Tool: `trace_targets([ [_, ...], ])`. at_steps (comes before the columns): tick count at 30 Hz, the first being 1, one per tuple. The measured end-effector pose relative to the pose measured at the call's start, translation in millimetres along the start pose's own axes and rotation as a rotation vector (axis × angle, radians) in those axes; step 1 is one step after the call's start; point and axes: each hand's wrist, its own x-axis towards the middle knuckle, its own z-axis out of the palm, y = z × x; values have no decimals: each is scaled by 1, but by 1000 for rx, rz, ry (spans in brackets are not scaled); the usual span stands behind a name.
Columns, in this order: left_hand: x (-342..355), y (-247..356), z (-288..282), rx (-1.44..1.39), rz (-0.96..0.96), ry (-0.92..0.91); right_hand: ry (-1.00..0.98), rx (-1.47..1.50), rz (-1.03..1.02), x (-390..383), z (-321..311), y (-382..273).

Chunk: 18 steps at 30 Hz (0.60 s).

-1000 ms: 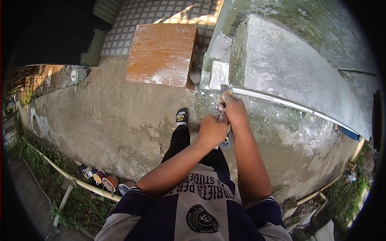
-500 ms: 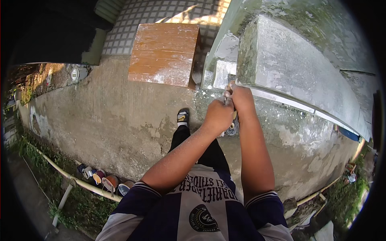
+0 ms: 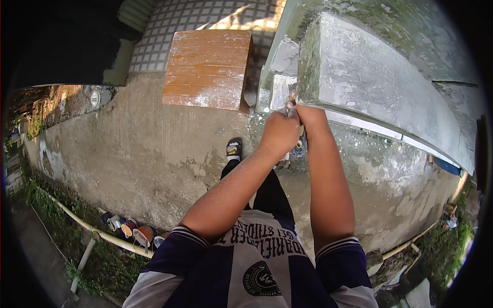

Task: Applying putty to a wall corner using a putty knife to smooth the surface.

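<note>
**Both hands closed on a small tool at the concrete ledge**

Your left hand and right hand are pressed together, both closed around a thin tool. Only its tip shows above your knuckles, right at the lower edge of the grey concrete ledge; what kind of tool it is cannot be made out.

No label or sign can be made out. Left of your hands a brown plank-topped box stands on the ground, its front edge dusted white, with pale square tiles behind it. A round white disc sits by the far left wall. Near your left elbow, a row of small coloured cans lies beside a pale pipe.

Your forearms hide most of what lies below your hands; one black sandal shows, the other foot is largely covered. A blue object under the ledge at right is cut off.
</note>
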Motion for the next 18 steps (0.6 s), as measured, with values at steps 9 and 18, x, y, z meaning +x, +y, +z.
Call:
trace_targets([
  [9, -21, -16, -9, 32, -72, -18, -93, -89, 121, -29, 3, -12],
  [18, -25, -33, -14, 119, 90, 50, -153, -105, 121, -41, 14, -19],
])
